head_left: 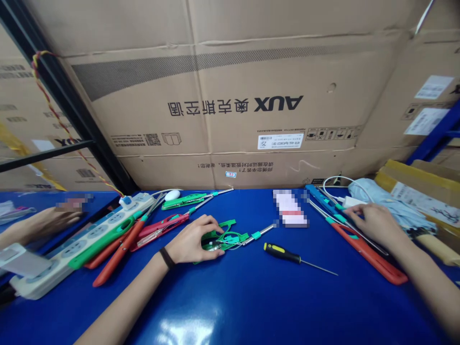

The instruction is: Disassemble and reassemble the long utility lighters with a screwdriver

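My left hand (197,239), with a dark band at its wrist, curves its thumb and fingers round a green stick lighter (230,238). That lighter's casing is opened, with inner parts and a thin wire showing; its metal tube points right. On the right, my right hand (373,223) has its fingers bent together beside a white plug-like piece (354,202); what is between them is hidden. Under and beside this hand lie a red-orange stick lighter (373,256) and a dark one. Between my hands lies a black and yellow screwdriver (282,252).
A white power strip (97,232) runs along the left, with several stick lighters against it. Another person's hand (53,223) is beyond it. A blurred pink-white object (290,208) lies before the large cardboard box (230,72). Light-blue cloth (391,203) lies at right.
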A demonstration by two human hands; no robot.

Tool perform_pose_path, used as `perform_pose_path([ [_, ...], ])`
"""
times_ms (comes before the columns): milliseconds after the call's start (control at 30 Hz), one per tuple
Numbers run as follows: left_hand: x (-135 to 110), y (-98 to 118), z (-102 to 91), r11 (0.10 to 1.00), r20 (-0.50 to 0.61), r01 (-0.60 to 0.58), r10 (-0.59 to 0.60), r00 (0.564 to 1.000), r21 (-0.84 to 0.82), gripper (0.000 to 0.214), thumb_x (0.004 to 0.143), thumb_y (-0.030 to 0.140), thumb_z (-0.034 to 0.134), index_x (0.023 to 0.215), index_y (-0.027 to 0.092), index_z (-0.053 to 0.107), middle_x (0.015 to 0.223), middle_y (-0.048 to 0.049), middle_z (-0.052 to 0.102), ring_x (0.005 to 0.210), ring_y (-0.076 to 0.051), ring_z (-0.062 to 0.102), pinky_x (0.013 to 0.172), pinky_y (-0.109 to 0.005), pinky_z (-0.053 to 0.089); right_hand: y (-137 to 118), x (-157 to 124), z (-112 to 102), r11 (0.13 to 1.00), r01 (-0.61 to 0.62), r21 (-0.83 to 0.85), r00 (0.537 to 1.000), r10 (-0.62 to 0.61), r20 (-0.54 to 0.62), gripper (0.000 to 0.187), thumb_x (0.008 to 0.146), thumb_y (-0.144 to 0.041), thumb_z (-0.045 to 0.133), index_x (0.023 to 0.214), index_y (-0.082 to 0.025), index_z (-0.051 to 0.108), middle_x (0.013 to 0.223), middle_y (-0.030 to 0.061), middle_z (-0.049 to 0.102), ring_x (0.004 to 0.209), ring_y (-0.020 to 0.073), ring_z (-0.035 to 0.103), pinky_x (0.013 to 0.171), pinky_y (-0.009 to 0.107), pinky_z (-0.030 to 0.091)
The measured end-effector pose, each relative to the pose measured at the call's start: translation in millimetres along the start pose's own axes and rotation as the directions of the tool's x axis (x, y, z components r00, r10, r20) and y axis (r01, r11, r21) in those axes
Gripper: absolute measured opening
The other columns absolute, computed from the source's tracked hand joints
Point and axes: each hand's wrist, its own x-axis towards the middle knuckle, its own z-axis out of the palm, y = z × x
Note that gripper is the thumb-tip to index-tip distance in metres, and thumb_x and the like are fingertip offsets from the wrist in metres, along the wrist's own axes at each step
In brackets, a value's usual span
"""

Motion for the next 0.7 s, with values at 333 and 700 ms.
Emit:
perform_pose_path([
  [333,-0.4,3.1,-0.8,1.0,-0.008,-0.025,0.025,1.0,0.019,0.039,0.068,0.037,0.07,0.104,0.022,0.063,0.105,-0.0054,0.056,0.096,-0.022,0.055,0.094,-0.037,0.042,-75.0,2.2,-35.1,0.997,0.038,-0.071,0.985,-0.049,-0.164,0.04,0.085,-0.054,0.039,0.067,-0.024,0.058,0.072,0.0111,0.064,0.072,0.0298,0.058,0.06,0.038,0.04],
  [700,1.2,-0.7,14.7,1.0,-0.101,0.008,-0.006,0.995,0.024,0.04,0.079,0.035,0.062,0.116,0.023,0.056,0.107,-0.0064,0.057,0.097,-0.022,0.054,0.089,-0.036,0.041,-239.8,-50.2,9.2,0.859,0.362,0.361,0.827,-0.475,0.301,0.035,0.077,-0.035,0.067,0.107,-0.021,0.057,0.107,0.0084,0.063,0.1,0.0268,0.055,0.081,0.041,0.044],
])
